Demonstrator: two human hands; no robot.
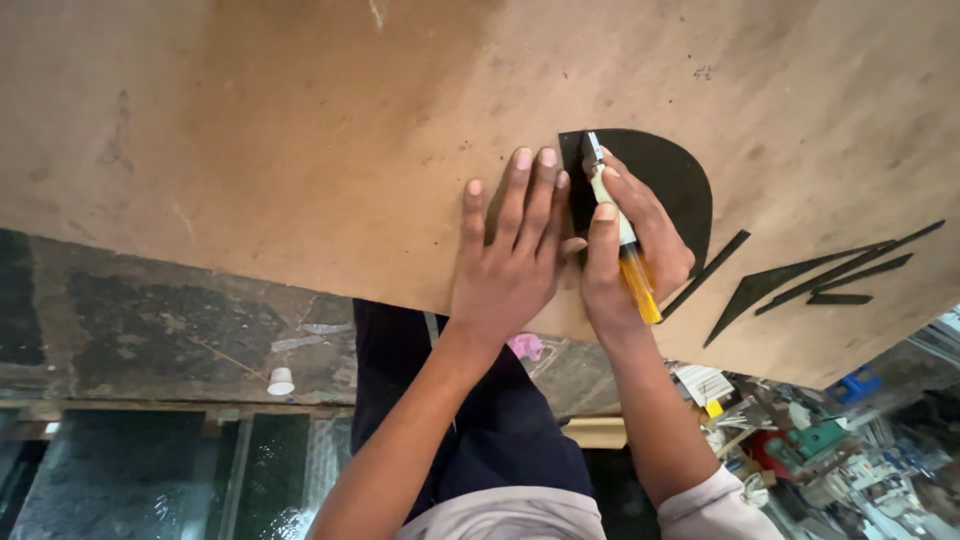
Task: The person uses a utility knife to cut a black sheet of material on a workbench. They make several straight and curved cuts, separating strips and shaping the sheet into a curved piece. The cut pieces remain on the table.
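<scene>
While left hand (510,255) lies flat on board (300,150); right hand (625,250) grips knife (620,235) over black sheet (670,185).

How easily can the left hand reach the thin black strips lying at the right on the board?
Probably not easily: the right hand with its knife lies between the left hand and the strips.

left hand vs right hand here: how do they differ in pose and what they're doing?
The left hand lies flat, fingers spread, pressing near the black rounded sheet; the right hand is curled around a cutter knife. The left hand holds nothing; the right hand points the blade at the sheet's top corner. Both rest on the brown board, side by side.
</scene>
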